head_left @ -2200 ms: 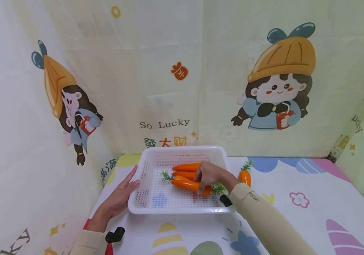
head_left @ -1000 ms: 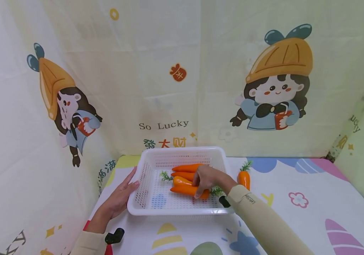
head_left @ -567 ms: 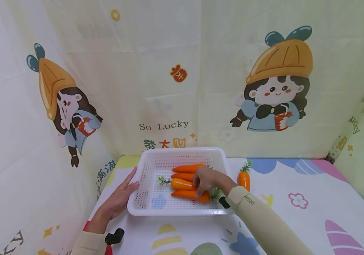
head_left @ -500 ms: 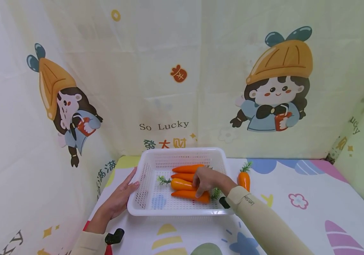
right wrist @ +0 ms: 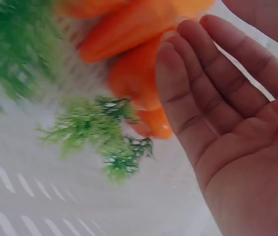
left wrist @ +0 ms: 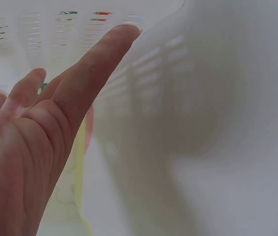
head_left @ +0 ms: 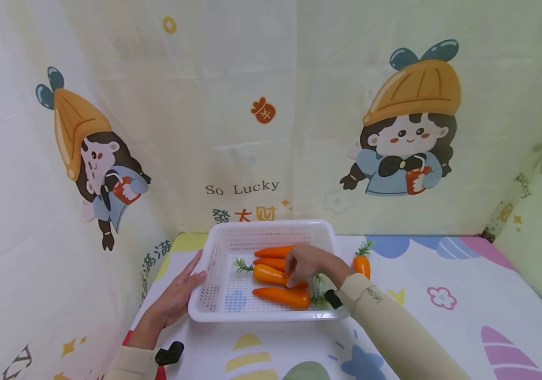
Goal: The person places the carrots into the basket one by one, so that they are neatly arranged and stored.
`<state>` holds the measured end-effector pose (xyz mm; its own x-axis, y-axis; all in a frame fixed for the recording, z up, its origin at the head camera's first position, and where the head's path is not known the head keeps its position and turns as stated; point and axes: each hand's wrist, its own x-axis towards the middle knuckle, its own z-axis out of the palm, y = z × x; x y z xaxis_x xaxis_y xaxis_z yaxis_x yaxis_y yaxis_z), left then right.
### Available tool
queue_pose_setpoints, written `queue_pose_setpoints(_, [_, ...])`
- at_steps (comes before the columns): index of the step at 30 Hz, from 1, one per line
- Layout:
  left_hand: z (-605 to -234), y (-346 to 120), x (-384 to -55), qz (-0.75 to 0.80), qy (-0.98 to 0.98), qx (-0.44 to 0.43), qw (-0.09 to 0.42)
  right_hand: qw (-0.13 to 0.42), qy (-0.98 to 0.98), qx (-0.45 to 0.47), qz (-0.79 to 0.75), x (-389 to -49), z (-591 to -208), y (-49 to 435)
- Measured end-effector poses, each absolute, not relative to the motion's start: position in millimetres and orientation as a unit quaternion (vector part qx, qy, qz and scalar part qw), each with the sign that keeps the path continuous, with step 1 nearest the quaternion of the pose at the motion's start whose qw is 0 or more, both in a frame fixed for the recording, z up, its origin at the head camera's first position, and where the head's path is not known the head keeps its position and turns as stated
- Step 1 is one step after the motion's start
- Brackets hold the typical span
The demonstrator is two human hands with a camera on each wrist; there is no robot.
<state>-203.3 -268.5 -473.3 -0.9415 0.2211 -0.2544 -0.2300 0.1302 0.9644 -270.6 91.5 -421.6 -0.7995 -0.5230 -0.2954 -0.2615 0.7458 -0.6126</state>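
Observation:
Inside a white perforated plastic basket [head_left: 268, 315] lie several orange carrots with leafy green tops. My right hand [head_left: 303, 264] reaches in, its thumb and fingers on the narrow end of a lighter orange carrot [head_left: 267, 274] whose greens point left. Nearer me lies a darker carrot [head_left: 282, 297], a gap between it and the hand. Two more carrots [head_left: 271, 252] lie behind, partly covered by the hand. The right wrist view shows bent fingers [right wrist: 217, 83] against the carrots. My left hand [head_left: 178, 293] rests along the basket's left side, fingers straight, thumb at the rim.
To the right of the basket, another carrot [head_left: 361, 267] lies on the table, its green top away from me. A printed tablecloth [head_left: 408, 327] covers the table. Printed cloth hangs behind [head_left: 318, 132] and on both sides.
The front carrot has shifted toward me, away from the others, and my right hand has let go of it. That hand now sits at the lighter carrot. My left hand stays put.

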Motion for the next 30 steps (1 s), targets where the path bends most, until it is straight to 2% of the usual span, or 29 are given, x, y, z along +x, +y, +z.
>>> queue_pose_setpoints(11, [-472.7, -268.0, -202.4, 0.656, 0.736, 0.001, 0.168, 0.193, 0.899, -0.241, -0.309, -277.7, -390.9, 121.8])
queue_pose_setpoints(21, [-476.6, -271.9, -204.9, 0.658, 0.731, 0.015, 0.181, 0.19, 0.897, -0.168, -0.362, -277.3, -380.6, 156.7])
queue_pose_setpoints(30, [-478.6, -270.0, -203.9, 0.656, 0.735, -0.003, 0.172, 0.143, 0.885, -0.136, -0.421, -269.1, -378.5, 193.2])
